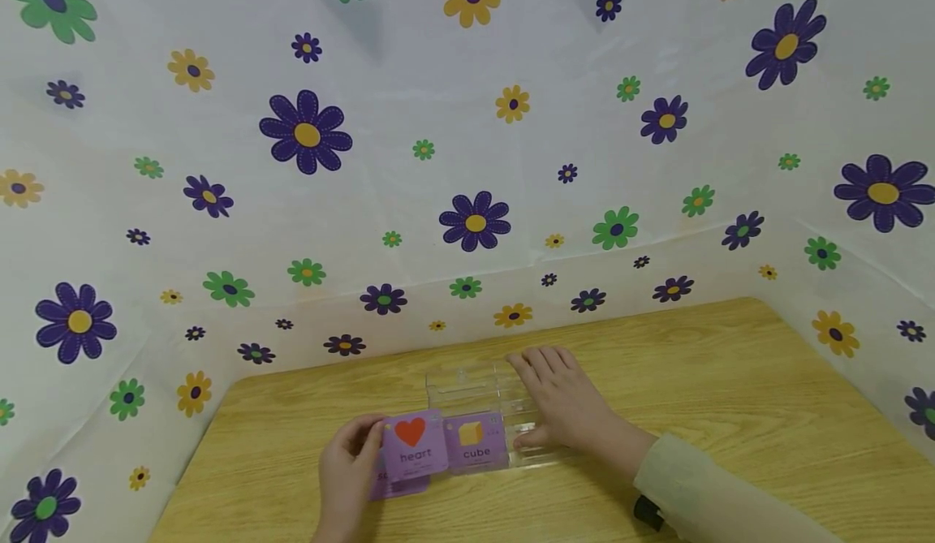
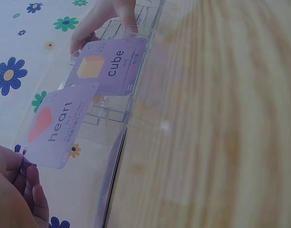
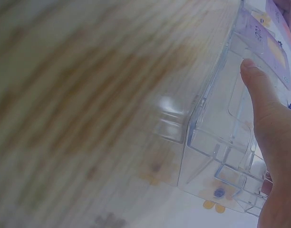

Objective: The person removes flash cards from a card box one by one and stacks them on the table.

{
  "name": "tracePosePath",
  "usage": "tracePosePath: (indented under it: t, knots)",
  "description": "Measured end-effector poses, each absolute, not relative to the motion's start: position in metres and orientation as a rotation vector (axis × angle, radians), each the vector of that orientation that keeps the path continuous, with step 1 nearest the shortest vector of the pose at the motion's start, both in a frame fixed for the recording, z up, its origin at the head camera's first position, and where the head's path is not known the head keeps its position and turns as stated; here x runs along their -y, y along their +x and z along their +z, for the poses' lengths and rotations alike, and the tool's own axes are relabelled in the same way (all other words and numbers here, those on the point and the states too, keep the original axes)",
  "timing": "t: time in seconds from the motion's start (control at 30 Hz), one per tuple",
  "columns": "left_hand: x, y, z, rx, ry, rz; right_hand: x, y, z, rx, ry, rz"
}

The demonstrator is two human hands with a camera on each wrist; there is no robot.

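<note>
Inside clear case (image 1: 462, 401), seemingly, cube card (image 1: 477, 442)

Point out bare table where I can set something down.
Bare tabletop: right of the right hand, beyond the sleeve; left of the left hand. Crowded: the middle, with heart card, cube card and clear case between the hands.

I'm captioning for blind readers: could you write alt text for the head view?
A person's left grip holds a purple "heart" card beside a "cube" card; the right grip holds a clear plastic case on a wood-grain table.
</note>
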State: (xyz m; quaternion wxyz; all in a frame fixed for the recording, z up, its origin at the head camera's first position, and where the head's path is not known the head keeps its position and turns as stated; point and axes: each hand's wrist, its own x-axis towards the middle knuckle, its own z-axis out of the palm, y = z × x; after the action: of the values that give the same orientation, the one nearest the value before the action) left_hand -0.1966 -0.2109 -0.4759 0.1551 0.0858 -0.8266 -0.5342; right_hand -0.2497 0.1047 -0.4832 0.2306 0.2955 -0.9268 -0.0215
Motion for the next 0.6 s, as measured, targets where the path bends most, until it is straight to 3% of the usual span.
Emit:
tracePosePath:
  t: [0.6]
  knots:
    - [0.224, -0.196, -0.482, 2.317, 0.284, -1.561, -0.105, -0.248, -0.482, 2.565, 0.813, -0.050]
